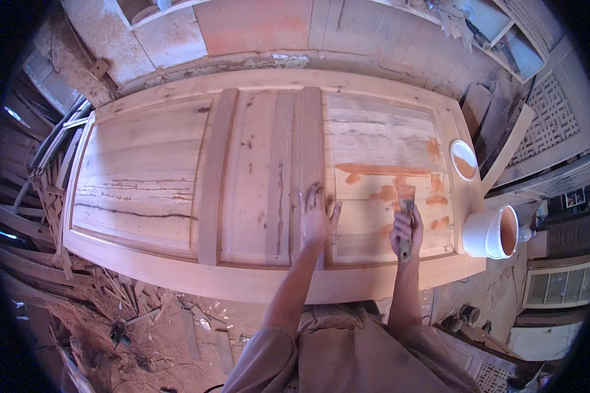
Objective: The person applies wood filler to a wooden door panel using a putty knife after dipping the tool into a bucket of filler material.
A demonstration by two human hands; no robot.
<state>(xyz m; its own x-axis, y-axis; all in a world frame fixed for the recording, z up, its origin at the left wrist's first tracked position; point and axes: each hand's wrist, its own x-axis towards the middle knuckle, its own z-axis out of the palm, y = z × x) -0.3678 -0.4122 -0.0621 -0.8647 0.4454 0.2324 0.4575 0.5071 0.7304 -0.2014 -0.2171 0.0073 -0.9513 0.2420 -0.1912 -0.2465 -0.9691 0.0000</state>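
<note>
Left panels of door lying open toward 9 o'clock. White bucket crowding edge at 3 o'clock, lid sitting at 2 o'clock. Left hand pressing mid-rail, blocking centre. Wood scraps piling beyond 9 o'clock edge.

Warm, even daylight falls on the wooden door – soft shadows only, no harsh glare – while the left side sits dim; fisheye bending curves straight edges toward a black rim, and the far corners go soft and slightly blurred
</note>
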